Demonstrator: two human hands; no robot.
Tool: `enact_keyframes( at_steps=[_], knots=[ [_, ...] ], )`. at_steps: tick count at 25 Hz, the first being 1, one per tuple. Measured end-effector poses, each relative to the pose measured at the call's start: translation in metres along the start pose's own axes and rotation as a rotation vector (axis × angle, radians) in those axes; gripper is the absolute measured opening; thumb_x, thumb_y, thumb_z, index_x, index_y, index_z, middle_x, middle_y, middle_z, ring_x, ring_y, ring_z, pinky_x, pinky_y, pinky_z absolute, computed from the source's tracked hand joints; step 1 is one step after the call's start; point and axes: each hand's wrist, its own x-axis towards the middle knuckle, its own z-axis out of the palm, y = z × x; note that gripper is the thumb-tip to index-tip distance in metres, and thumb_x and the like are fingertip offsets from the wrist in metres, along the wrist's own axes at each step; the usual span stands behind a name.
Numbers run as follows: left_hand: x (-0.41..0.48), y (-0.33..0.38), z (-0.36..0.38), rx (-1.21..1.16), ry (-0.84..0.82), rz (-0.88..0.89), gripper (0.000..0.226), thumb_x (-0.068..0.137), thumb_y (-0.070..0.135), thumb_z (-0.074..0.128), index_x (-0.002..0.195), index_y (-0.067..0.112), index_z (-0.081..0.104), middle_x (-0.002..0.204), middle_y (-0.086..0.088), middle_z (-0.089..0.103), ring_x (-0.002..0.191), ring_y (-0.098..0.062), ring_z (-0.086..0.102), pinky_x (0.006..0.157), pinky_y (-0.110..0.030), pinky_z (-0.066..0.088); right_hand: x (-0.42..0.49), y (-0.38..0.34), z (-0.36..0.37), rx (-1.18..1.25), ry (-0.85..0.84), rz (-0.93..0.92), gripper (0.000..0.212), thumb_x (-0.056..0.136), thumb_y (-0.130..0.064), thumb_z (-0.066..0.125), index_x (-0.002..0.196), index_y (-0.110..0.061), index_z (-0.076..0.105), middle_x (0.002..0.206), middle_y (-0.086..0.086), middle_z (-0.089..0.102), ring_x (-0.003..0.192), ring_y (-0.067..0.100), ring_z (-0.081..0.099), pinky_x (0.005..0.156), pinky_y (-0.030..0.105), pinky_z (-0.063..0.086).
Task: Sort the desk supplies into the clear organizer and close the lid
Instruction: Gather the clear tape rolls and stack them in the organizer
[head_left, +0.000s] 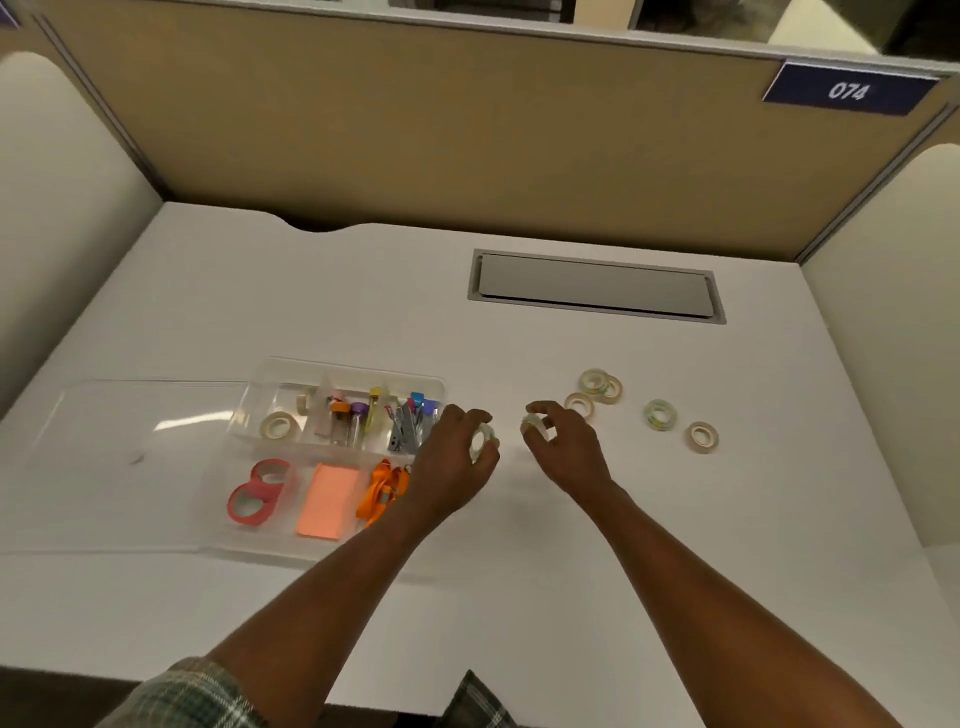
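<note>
– White surface (519, 545) in a tan-walled cubicle, with a grey hatch (595, 286) set into its far side. How far along is the sorting?

– Well along, I'd judge. The clear organizer (348, 368) sits left of centre. Its lid (130, 441) is open and lies flat on the surface to the left. Both hands are busy. The left hand (457, 457) curls its fingers round a clear tape roll (483, 439) just right of the organizer. The right hand (569, 449) pinches a second tape roll (534, 423) at its fingertips.

– So what makes this step go well?

– Take both rolls to the far-left compartment, where two pale rolls (278, 425) already lie. Lower them in flat rather than dropping them, so nothing stands proud of the rim when the lid comes over. Going one hand at a time would keep the wrists clear of the capped tubes (348, 415) and clips (410, 423) in the far row. After that come the five loose rolls (660, 414) scattered to the right.

– And how do the rolls look?

– They are small rings of see-through tape on pale cores, some beige and some with a greenish tint. They are light and smooth, so I'd expect them to roll if set on edge.

– What is in the near row?

– Red tape rolls (257, 493) on the left, a pink sticky pad (326, 499) in the middle, and orange-handled scissors (382, 491) beside the left forearm.
</note>
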Motion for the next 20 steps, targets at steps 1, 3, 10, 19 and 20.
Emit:
enact_keyframes(
  at_steps=[1, 3, 10, 19, 20],
  knots=[
    [0.000, -0.013, -0.015, 0.004, 0.027, -0.004, 0.035, 0.088, 0.023, 0.067, 0.120, 0.012, 0.062, 0.109, -0.009, 0.058, 0.098, -0.023, 0.058, 0.078, -0.033, 0.049, 0.005, -0.016, 0.013, 0.001, -0.017, -0.030, 0.032, 0.090, -0.034, 0.063, 0.121, -0.025, 0.062, 0.114, 0.000, 0.066, 0.104, 0.014, 0.061, 0.087, 0.034, 0.053],
    [-0.002, -0.042, -0.046, 0.026, 0.078, -0.037, 0.038, 0.084, 0.019, 0.068, 0.121, 0.012, 0.062, 0.112, -0.010, 0.057, 0.102, -0.025, 0.056, 0.081, -0.032, 0.047, 0.015, -0.048, 0.041, -0.001, -0.049, -0.076, 0.037, 0.088, -0.031, 0.065, 0.124, -0.025, 0.059, 0.117, 0.001, 0.062, 0.108, 0.015, 0.059, 0.089, 0.033, 0.052],
    [-0.016, -0.141, -0.136, 0.210, 0.185, -0.227, 0.047, 0.079, 0.015, 0.071, 0.125, 0.008, 0.061, 0.110, -0.017, 0.058, 0.092, -0.034, 0.061, 0.077, -0.042, 0.054, 0.034, -0.145, 0.143, -0.067, -0.242, -0.256, 0.053, 0.085, -0.026, 0.069, 0.134, -0.026, 0.050, 0.124, 0.004, 0.054, 0.104, 0.020, 0.060, 0.082, 0.026, 0.044],
    [-0.019, -0.186, -0.169, 0.235, 0.166, -0.351, 0.051, 0.086, 0.020, 0.065, 0.134, 0.009, 0.052, 0.120, -0.013, 0.062, 0.107, -0.032, 0.059, 0.088, -0.042, 0.046, 0.049, -0.201, 0.228, -0.371, -0.329, -0.439, 0.057, 0.088, -0.025, 0.066, 0.140, -0.026, 0.045, 0.131, 0.006, 0.055, 0.117, 0.032, 0.057, 0.093, 0.042, 0.050],
    [-0.019, -0.187, -0.169, 0.239, 0.162, -0.347, 0.051, 0.087, 0.021, 0.065, 0.134, 0.010, 0.052, 0.120, -0.013, 0.062, 0.108, -0.032, 0.059, 0.089, -0.042, 0.046, 0.050, -0.202, 0.232, -0.393, -0.339, -0.446, 0.058, 0.088, -0.024, 0.066, 0.142, -0.025, 0.044, 0.134, 0.006, 0.054, 0.119, 0.032, 0.057, 0.093, 0.042, 0.050]
  ],
)
